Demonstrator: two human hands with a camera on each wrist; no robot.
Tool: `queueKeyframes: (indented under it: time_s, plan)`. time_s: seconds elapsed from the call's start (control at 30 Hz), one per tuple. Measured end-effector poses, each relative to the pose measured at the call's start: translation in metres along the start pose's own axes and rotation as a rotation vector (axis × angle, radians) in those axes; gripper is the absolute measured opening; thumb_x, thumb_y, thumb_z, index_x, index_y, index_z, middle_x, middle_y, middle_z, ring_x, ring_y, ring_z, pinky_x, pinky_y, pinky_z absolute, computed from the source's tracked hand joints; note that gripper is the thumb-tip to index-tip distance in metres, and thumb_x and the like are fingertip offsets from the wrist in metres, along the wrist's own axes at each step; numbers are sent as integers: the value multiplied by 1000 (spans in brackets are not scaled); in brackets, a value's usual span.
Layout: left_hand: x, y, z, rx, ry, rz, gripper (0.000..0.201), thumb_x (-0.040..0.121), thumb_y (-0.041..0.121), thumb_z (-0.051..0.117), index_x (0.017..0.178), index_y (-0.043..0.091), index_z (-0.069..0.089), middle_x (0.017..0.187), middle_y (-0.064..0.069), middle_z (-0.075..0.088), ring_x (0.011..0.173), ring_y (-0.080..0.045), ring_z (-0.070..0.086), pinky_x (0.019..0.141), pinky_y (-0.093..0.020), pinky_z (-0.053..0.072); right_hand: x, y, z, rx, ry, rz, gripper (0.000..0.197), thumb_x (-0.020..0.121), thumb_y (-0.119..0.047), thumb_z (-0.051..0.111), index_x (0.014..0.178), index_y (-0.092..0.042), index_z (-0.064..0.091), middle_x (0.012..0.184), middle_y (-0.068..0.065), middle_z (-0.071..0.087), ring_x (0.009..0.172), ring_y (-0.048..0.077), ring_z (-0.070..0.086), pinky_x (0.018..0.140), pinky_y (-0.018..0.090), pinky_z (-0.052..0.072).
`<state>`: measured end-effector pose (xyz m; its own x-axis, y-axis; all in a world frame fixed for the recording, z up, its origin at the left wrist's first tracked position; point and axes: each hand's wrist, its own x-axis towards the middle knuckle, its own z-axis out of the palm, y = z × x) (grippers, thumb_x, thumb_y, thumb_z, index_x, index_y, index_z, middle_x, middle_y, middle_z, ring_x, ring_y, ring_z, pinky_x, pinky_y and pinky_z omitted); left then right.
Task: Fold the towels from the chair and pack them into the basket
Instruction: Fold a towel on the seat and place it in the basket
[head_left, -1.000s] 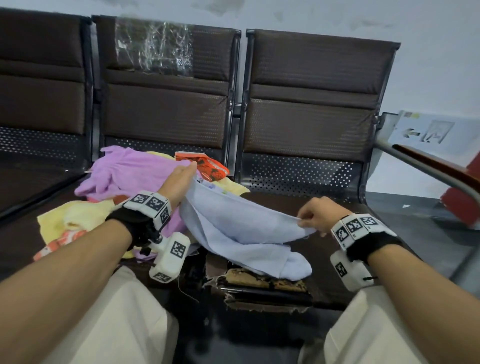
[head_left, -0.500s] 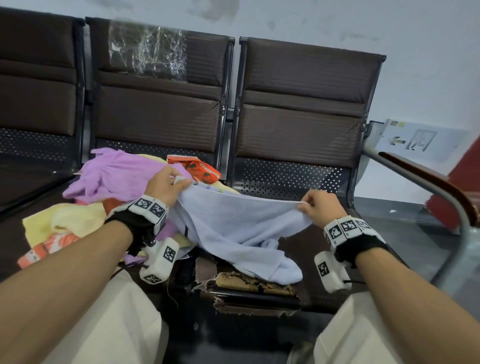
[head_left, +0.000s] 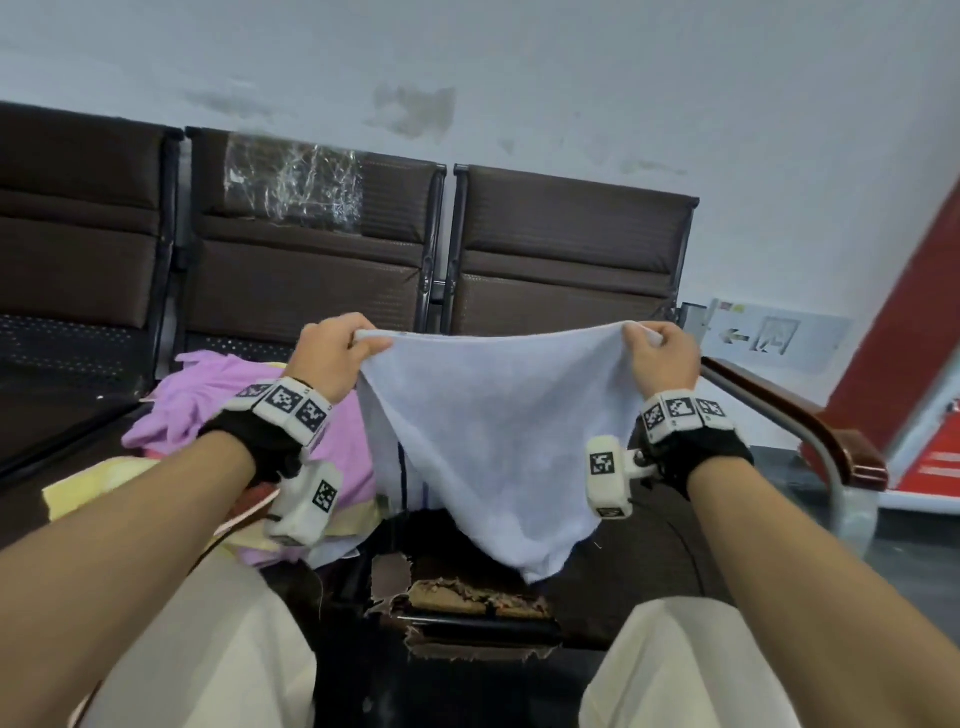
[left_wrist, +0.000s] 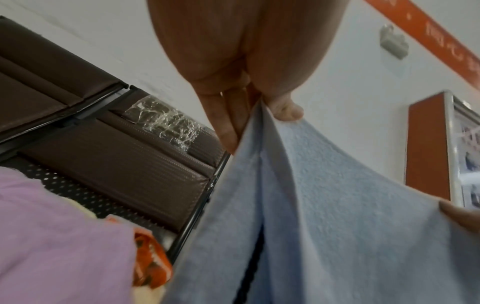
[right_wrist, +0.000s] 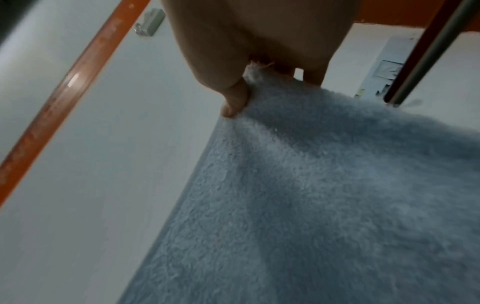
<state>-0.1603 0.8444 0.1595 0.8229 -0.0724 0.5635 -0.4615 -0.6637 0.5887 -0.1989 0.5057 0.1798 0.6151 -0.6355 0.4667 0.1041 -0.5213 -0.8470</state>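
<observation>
A: Hands, quick. What are they doing?

B: My left hand is pinching one top corner of the light blue towel, thumb and fingers curled tight on the hem. My right hand is pinching the other top corner the same way. In the left wrist view the thumb and fingers are closing on a bunched edge.

A: Towel's position?

B: It is hanging mid-frame in the head view, stretched between both hands and sagging to a point at lower centre, just above the torn front edge of the brown chair seat. A dark stripe is running down its left part.

A: The rest?

B: A purple towel and a yellow towel are lying heaped on the seat at the left of the frame. An orange patterned cloth is sitting beside the purple one in the left wrist view. I am seeing no basket in any view.
</observation>
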Motion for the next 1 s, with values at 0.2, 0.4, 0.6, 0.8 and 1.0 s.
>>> queueKeyframes:
  time_s: [0.2,0.4,0.6,0.8,1.0]
  plan:
    - [24,29,-30,-56,235,-51,27,89,32,60,78,8,63,85,-17,67,85,-34,59,66,-30,30,14,-31,-19,50,85,-149,14,86,-17,65,94,-8,71,82,2,59,81,12,52,67,3,29]
    - [25,7,7,-253,91,-200,38,93,28,54,59,16,44,68,-3,51,73,-19,46,67,-33,36,15,12,-5,10,28,-62,16,90,-11,58,93,-12,73,80,1,61,81,12,55,60,1,31]
    - [33,-15,53,-322,65,-329,42,99,27,39,59,16,33,61,-4,39,72,-25,38,67,-33,30,15,58,23,-72,17,64,18,89,-19,58,95,-17,74,80,-3,61,81,12,53,72,15,36]
    - [33,-47,91,-348,10,-451,32,98,31,36,83,7,49,83,-18,55,92,-38,54,94,-48,41,9,103,51,-63,-116,276,20,86,-22,62,100,-10,73,89,6,65,87,21,56,87,33,45]
    - [21,-45,120,-604,-107,-440,35,93,32,53,82,0,60,71,-8,54,66,-17,48,65,-32,42,-5,93,70,517,-358,563,15,86,-4,60,84,-10,73,77,6,67,69,18,57,52,23,48]
